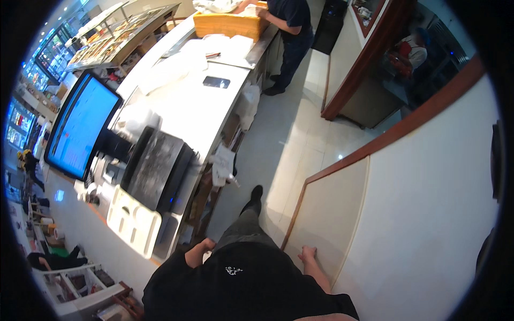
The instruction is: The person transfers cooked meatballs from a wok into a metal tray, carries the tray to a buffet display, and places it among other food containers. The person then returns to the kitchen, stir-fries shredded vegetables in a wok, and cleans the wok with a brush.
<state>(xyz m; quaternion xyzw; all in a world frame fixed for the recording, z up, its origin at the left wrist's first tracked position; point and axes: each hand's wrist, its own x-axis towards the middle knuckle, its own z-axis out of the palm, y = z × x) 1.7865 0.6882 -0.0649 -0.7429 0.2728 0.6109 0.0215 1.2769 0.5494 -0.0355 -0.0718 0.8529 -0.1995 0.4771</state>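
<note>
My left hand [207, 244] hangs at my left side near the end of the counter [192, 108], its fingers curled. A small white patch [206, 256] shows just below it; whether the hand holds this cannot be told. On the other side, my right hand [308, 253] hangs beside the pale lower wall panel [333, 208], fingers loosely bent, with nothing visible in it. Closest to my left side on the counter are a white plastic tray-like stand [134, 220] and a black cash-drawer-like box [158, 164]. Beyond them a monitor [83, 124] is lit blue.
A phone [216, 82] lies on the counter. Farther along, a person [291, 40] stands at a yellow crate [227, 26]. White bags [247, 100] hang from the counter's side over the tiled aisle [295, 148]. Another person [411, 56] is through the wood-framed opening on the right.
</note>
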